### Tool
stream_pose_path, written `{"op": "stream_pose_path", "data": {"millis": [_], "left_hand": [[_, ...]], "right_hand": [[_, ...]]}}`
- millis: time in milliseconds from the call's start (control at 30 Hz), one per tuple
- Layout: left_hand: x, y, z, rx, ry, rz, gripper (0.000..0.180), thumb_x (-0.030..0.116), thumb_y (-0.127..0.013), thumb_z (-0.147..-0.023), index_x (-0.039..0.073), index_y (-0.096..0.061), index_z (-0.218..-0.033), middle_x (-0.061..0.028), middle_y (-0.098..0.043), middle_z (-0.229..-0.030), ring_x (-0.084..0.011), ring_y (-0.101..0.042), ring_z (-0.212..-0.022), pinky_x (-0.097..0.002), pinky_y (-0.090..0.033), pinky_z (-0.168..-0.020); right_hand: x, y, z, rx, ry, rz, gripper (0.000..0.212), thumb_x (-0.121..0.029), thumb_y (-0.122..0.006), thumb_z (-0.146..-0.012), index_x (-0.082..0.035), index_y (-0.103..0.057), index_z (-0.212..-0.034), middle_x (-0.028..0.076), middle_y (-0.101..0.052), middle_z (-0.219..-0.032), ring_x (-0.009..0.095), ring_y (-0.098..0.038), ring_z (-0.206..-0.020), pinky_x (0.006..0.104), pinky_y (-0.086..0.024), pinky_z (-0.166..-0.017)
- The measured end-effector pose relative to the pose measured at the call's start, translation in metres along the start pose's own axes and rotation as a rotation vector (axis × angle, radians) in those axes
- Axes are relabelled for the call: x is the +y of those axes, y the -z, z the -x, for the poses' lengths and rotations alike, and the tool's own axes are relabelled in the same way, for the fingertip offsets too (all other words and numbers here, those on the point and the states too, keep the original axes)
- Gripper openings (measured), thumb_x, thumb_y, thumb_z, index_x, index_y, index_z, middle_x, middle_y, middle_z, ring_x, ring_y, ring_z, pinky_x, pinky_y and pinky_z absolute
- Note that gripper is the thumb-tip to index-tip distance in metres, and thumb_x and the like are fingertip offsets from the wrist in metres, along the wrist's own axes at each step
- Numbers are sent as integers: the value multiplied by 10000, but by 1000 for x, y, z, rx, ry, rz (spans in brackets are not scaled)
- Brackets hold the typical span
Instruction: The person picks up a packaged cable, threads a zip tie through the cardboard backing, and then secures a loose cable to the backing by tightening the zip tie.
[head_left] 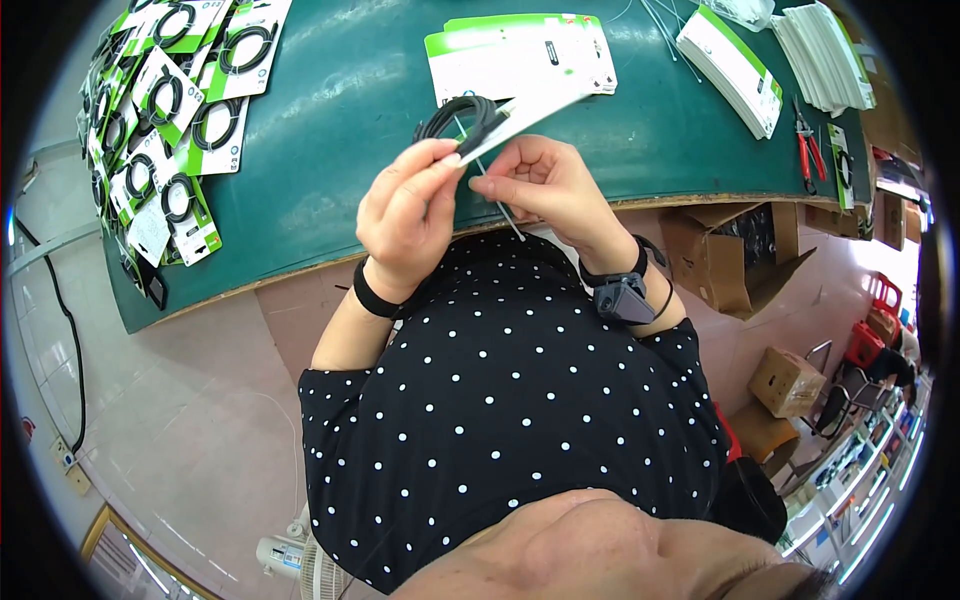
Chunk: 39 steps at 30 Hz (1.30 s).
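Observation:
My left hand [405, 215] is closed on a coiled black cable [440, 120] together with a white card [540, 110], seen nearly edge-on. A thin pale cable tie [510, 220] runs by the coil, its long tail hanging down toward my body. Thumb and fingers of my right hand [545, 185] pinch this tie just right of the coil. Both hands are raised over the front edge of the green table [330, 150]. Whether the tie is threaded through its head cannot be made out.
Carded black cables [160, 130] lie heaped at the left. White-and-green cards [510, 60] lie beyond my hands. Rightward are another card stack [730, 75], white sheets [820, 60], loose ties [672, 40], red-handled pliers [806, 160] and one carded cable [841, 170]. An open cardboard box [715, 260] stands below the edge.

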<state>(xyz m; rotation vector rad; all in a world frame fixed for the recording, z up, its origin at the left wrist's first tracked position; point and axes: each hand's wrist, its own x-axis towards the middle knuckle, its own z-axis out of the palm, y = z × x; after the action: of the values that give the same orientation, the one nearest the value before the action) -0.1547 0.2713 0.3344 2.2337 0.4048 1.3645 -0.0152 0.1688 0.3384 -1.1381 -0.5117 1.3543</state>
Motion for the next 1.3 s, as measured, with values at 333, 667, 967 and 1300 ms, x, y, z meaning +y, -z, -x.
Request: {"op": "stream_pose_path", "data": {"millis": [333, 667, 967, 1300], "left_hand": [[2, 5, -6, -143, 119, 117, 168, -62, -718, -727, 0, -652, -868, -143, -681, -926, -233, -666, -802, -277, -533, -711], [2, 7, -24, -280, 615, 570, 157, -6, -708, -789, -27, -652, -934, -96, -693, -915, -146, -657, -830, -247, -536, -725], [1, 7, -27, -627, 1180, 725, 160, 65, -713, -820, -31, -645, -929, -92, -683, -866, -116, -653, -790, -236, -538, -709], [1, 4, -23, -722, 1319, 716, 145, 68, -711, -821, -23, -640, -908, -83, -676, -849, -111, -651, -755, -238, -540, -675]], "right_hand": [[6, 5, 1, 37, 589, 317, 144, 30, -684, -798, 21, -660, -940, 73, -632, -885, 107, -595, -685, 222, -476, -554], [-16, 13, 1, 78, 1146, 995, 209, 44, -688, -757, -7, -673, -960, 106, -634, -867, 175, -613, -720, 247, -497, -586], [-15, 17, 14, 67, 936, 963, 164, 39, -671, -782, -27, -637, -929, 66, -638, -814, 123, -565, -581, 217, -449, -490], [-20, 15, 22, 96, 546, 831, 213, 9, -663, -780, -53, -677, -983, 37, -623, -726, 142, -541, -540, 242, -439, -498]]}}
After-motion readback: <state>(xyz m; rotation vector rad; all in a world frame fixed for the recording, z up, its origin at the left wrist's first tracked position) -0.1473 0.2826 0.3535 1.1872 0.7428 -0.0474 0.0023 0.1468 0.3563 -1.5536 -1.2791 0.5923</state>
